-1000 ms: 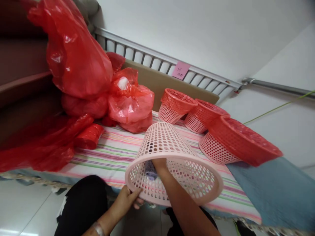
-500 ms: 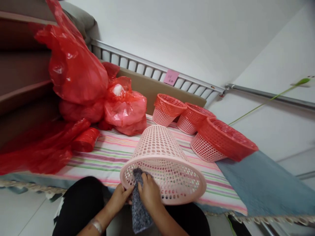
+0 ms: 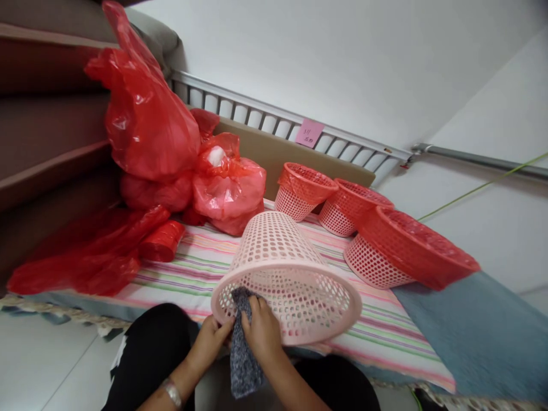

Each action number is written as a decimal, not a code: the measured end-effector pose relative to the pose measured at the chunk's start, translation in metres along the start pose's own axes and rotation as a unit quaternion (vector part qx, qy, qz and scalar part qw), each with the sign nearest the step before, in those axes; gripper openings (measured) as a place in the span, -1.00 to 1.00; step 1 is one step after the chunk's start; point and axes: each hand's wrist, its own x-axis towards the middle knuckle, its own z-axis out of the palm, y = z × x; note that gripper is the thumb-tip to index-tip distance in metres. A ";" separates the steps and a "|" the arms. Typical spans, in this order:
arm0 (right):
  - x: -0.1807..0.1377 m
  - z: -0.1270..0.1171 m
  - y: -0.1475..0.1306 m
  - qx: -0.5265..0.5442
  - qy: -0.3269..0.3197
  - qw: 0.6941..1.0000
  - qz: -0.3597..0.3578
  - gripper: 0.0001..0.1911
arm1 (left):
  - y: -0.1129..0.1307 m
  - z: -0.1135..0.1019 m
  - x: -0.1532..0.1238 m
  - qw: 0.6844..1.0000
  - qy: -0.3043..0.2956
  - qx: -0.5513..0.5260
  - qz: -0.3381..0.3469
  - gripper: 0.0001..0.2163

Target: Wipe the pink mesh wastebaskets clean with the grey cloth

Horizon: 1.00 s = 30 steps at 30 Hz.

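Note:
A pink perforated plastic wastebasket (image 3: 280, 240) lies on its side across the striped sheet, its wide mouth tilted toward me. My left hand (image 3: 210, 341) grips the lower left of its rim, thumb and fingers closed on the edge. In my right hand (image 3: 262, 330) is a dark grey speckled cloth (image 3: 245, 365), bunched against the inside of the basket near the rim. The cloth's loose end hangs down between my forearms. Part of the left fingers is hidden behind the rim.
Several similar baskets lined with red bags, one of them a large basket (image 3: 385, 257), stand at the right. Filled red plastic bags (image 3: 229, 188) and a red bag roll (image 3: 161, 242) are at the left. A pink note (image 3: 309, 133) sits on the white rail behind.
The view has turned slightly left, so the surroundings appear further right. My hands keep their hold on the basket rim and the cloth, with only a small shift.

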 end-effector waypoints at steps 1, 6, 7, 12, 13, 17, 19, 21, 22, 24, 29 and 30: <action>0.003 0.000 -0.004 0.001 -0.001 1.000 -0.003 -0.74 | 0.002 -0.002 0.000 1.000 0.010 0.000 0.003 -0.45; -0.011 0.006 -0.009 0.020 -0.022 0.999 -0.021 -0.74 | 0.005 -0.005 0.000 0.999 0.033 -0.002 -0.006 -0.47; -0.017 0.006 -0.007 0.028 -0.031 0.999 -0.026 -0.75 | 0.005 -0.004 0.000 0.999 0.032 -0.003 -0.012 -0.47; -0.016 -0.018 0.015 0.097 -0.048 0.994 -0.030 -0.76 | 0.006 -0.001 0.003 0.999 0.011 -0.008 -0.033 -0.45; -0.006 -0.024 0.020 0.104 -0.025 0.994 -0.013 -0.74 | 0.006 -0.002 0.005 1.000 0.008 -0.001 -0.029 -0.45; 0.038 -0.029 0.033 0.099 0.082 0.991 0.035 -0.62 | 0.006 -0.006 0.009 0.997 0.025 0.076 0.025 -0.46; 0.047 -0.018 0.033 0.088 0.084 0.993 0.009 -0.54 | 0.005 -0.007 0.010 0.994 0.032 0.101 0.037 -0.47; 0.043 -0.003 0.029 0.073 0.078 0.994 -0.024 -0.49 | 0.004 -0.006 0.009 0.995 0.035 0.094 0.023 -0.51; 0.038 0.003 0.027 0.066 0.078 0.994 -0.035 -0.48 | 0.004 -0.005 0.009 0.996 0.035 0.083 0.013 -0.52; 0.030 0.012 0.024 0.054 0.080 0.994 -0.041 -0.47 | 0.006 -0.003 0.009 0.998 0.035 0.059 -0.008 -0.53; 0.056 0.016 0.030 0.091 0.046 0.995 -0.002 -0.52 | 0.006 -0.002 0.011 0.997 0.028 0.062 -0.036 -0.50; 0.069 0.017 0.034 0.115 0.049 0.992 0.013 -0.57 | 0.005 -0.002 0.012 0.997 0.025 0.066 -0.035 -0.50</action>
